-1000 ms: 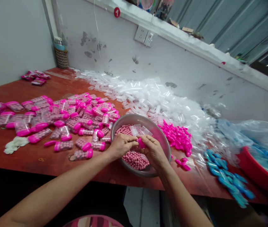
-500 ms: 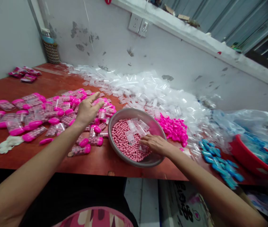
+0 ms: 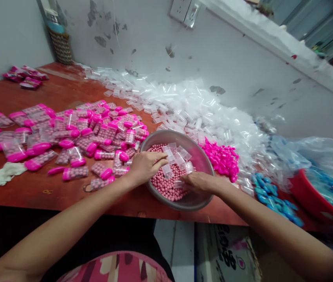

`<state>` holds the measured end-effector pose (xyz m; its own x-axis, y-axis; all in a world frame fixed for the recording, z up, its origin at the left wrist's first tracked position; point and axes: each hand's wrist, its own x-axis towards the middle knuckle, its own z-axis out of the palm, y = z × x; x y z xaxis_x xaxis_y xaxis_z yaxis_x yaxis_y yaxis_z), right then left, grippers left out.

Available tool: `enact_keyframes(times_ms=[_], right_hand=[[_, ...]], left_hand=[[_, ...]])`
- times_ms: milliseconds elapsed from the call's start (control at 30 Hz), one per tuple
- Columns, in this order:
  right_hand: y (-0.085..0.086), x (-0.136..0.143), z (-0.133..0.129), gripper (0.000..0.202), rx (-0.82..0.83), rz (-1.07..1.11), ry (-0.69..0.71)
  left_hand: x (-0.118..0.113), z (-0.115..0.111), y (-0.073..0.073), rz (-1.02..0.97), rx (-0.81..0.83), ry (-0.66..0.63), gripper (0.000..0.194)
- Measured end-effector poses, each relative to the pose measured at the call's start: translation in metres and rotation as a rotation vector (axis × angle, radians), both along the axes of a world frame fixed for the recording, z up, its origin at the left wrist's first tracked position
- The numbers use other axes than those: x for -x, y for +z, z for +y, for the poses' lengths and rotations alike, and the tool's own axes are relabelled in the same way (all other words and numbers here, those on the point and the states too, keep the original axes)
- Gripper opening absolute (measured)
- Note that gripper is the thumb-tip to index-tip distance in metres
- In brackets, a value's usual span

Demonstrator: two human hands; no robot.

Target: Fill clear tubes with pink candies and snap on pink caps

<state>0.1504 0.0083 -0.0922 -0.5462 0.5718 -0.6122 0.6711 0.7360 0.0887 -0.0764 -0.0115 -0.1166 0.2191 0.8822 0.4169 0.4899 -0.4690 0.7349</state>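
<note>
A metal bowl near the table's front edge holds pink beads with several clear plastic containers lying on them. My left hand reaches over the bowl's left rim, its thumb and fingers closed at the edge of a clear container. In the right part of the bowl, my right hand is down at the beads, fingers curled around a small clear container that they partly hide. Filled containers with pink caps spread over the table to the left. Loose pink caps are heaped right of the bowl.
Clear containers are piled along the wall. To the right lie blue pieces, a red basin and clear plastic bags. A white cloth, pink packets and a woven holder with a bottle are at the left.
My left hand has moved right and down from above the filled containers to the bowl, and its fingers have closed. My right hand stays in the bowl. The view has shifted slightly.
</note>
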Motion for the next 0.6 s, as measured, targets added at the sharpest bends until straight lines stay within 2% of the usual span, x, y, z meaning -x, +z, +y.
enact_keyframes(times_ms=[67,133,200,267,433,600], right_hand=[[0.001,0.0013,0.0008,0.027,0.058,-0.042,-0.073],[0.0014,0.0035,0.0007,0.03,-0.036,-0.053,-0.083],[0.0017,0.0056,-0.0011,0.028,-0.185,-0.019,-0.034],[0.0018,0.0068,-0.0034,0.023,-0.244,0.034,0.064],[-0.002,0.0066,-0.0038,0.017,-0.133,0.142,0.304],[-0.0078,0.0044,-0.0008,0.018,-0.099,0.198,0.325]], left_hand=[[0.0001,0.0001,0.0001,0.048,-0.005,0.002,0.023],[-0.0002,-0.0005,0.0001,0.089,-0.014,-0.004,0.022],[-0.0007,-0.0013,-0.0005,0.115,-0.028,-0.008,0.021],[-0.0012,-0.0017,-0.0017,0.127,-0.041,-0.006,0.021],[-0.0018,-0.0014,-0.0047,0.148,-0.064,0.006,0.022],[-0.0016,-0.0015,-0.006,0.162,-0.076,-0.003,0.022]])
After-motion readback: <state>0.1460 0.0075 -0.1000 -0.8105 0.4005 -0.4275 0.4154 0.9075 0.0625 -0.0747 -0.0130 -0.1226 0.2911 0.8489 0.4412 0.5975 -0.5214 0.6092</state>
